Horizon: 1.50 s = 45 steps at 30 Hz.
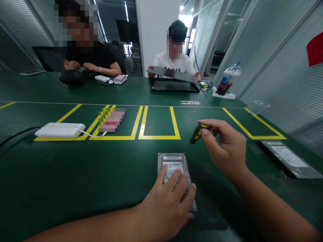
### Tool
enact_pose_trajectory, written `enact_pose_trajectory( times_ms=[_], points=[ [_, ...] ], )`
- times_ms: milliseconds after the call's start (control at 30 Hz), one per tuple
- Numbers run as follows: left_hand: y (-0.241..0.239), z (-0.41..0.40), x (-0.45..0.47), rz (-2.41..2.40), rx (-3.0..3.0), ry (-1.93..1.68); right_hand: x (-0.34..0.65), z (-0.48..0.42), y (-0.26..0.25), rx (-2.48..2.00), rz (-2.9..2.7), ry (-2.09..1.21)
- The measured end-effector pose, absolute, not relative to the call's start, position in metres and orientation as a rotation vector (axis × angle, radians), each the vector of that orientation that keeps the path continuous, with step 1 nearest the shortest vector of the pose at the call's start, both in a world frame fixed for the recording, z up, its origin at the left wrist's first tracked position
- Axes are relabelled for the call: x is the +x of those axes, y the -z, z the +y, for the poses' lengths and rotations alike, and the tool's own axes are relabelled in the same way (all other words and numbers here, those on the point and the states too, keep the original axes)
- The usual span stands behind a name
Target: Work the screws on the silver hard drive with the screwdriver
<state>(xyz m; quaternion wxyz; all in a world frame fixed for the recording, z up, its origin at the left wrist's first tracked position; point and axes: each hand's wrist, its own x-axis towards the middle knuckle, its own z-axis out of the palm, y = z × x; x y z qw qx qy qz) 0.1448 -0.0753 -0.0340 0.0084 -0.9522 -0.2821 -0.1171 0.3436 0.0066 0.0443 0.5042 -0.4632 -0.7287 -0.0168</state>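
Note:
A small silver hard drive (169,157) with a white label lies flat on the green table. My left hand (164,205) rests over its near part, fingers spread across the top, covering much of it. Above and to the right, my right hand (227,148) is closed round the handle of a screwdriver (195,134), black with yellow. The screwdriver leans, its thin shaft running down to the drive's far right corner. Whether the tip sits in a screw is too small to tell.
Right of my arm lies another labelled drive-like device (287,154). A white power bank (60,130) with cables and a pink item (114,121) stand left. Opposite, one person holds a flat panel over a black frame (175,90); another sits left. A drink cup (227,80) stands far right.

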Motion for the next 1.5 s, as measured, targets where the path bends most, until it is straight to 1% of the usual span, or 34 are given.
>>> enact_pose_trajectory(
  times_ms=[300, 533, 767, 933, 1033, 1233, 1367, 1500],
  points=[
    [0.0336, -0.0758, 0.1448, -0.887, -2.978, 0.365, 0.3419, 0.0113, -0.0467, -1.084, -1.758, 0.102],
    [0.0313, -0.0754, 0.1453, -0.894, -2.993, 0.357, 0.3435, 0.0071, -0.0457, -1.125, -1.733, 0.028],
    [0.034, -0.0763, 0.1452, -0.889, -2.992, 0.363, 0.3425, 0.0092, -0.0459, -1.077, -1.759, 0.082],
    [0.033, -0.0759, 0.1452, -0.887, -2.982, 0.37, 0.3431, 0.0074, -0.044, -1.148, -1.697, 0.037],
    [0.0327, -0.0758, 0.1456, -0.888, -2.986, 0.368, 0.3428, 0.0081, -0.0442, -1.118, -1.711, 0.012],
    [0.0316, -0.0751, 0.1452, -0.889, -2.984, 0.359, 0.3423, 0.0098, -0.0448, -1.11, -1.712, 0.1],
    [0.0307, -0.0749, 0.1439, -0.864, -2.989, 0.348, 0.3433, 0.0085, -0.0437, -1.156, -1.681, 0.057],
    [0.0325, -0.0752, 0.1445, -0.89, -2.992, 0.351, 0.3431, 0.0086, -0.0445, -1.092, -1.711, 0.035]
  ],
)
